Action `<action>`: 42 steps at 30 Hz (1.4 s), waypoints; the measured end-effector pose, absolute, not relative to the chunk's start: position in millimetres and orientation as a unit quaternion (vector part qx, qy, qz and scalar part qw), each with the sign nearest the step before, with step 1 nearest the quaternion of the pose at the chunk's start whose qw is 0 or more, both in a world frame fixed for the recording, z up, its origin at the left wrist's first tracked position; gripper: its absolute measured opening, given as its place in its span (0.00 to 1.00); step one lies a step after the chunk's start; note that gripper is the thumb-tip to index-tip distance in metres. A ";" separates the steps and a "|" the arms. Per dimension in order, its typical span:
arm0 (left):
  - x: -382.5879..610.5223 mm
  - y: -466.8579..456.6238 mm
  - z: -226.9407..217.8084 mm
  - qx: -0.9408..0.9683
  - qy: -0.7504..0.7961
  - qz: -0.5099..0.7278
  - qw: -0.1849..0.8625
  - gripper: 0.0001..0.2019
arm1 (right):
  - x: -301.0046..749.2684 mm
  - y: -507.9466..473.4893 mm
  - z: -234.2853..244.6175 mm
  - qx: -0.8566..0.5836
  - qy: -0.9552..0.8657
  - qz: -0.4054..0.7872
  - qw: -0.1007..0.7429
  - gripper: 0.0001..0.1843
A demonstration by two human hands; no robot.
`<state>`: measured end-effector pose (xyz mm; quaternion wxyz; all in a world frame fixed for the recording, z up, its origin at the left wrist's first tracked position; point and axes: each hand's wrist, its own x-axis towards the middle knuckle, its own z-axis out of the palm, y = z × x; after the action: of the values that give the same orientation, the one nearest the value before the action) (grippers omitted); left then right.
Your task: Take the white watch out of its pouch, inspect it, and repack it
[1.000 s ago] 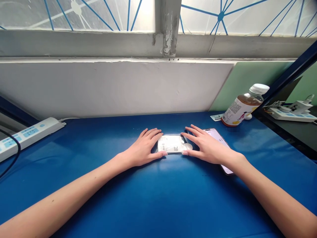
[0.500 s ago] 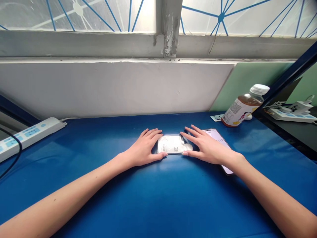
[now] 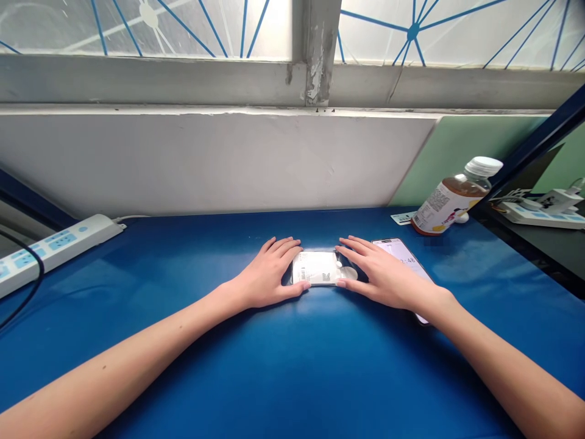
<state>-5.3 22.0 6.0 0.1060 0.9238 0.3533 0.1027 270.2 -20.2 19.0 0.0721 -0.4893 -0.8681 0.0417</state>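
Windows [image 3: 219,27]: pale panes crossed by blue lines
Window frame [image 3: 159,79]: grey, paint flaking on the upright
Wall [image 3: 219,164]: off-white, light green panel [image 3: 450,143] at right
Bars [image 3: 548,135]: dark blue, slanting at both sides
Worktop [image 3: 292,378]: blue, glossy
Light: bright through the panes

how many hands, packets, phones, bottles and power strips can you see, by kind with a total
hands: 2
packets: 1
phones: 1
bottles: 1
power strips: 2
total: 7
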 end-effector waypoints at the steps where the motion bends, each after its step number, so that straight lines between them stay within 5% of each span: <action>1: -5.6 21.9 5.6 0.925 0.352 0.103 0.104 0.35 | 268.3 -20.7 19.0 -0.486 -0.869 0.042 0.078 0.35; 23: -5.8 22.8 3.3 0.922 0.355 0.117 0.099 0.33 | 249.0 -21.1 2.0 -0.475 -0.865 0.045 0.157 0.23; 31: -5.5 24.3 3.4 0.923 0.355 0.112 0.096 0.33 | 247.7 -21.5 2.6 -0.492 -0.862 0.030 0.118 0.32; 42: -6.0 25.3 0.9 0.919 0.352 0.135 0.113 0.33 | 245.7 -21.0 9.0 -0.518 -0.845 0.073 0.112 0.29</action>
<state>-6.0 25.3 0.9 0.1132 0.9193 0.3521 0.1349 245.7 -21.0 9.0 0.1121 -0.5177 -0.8451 0.0726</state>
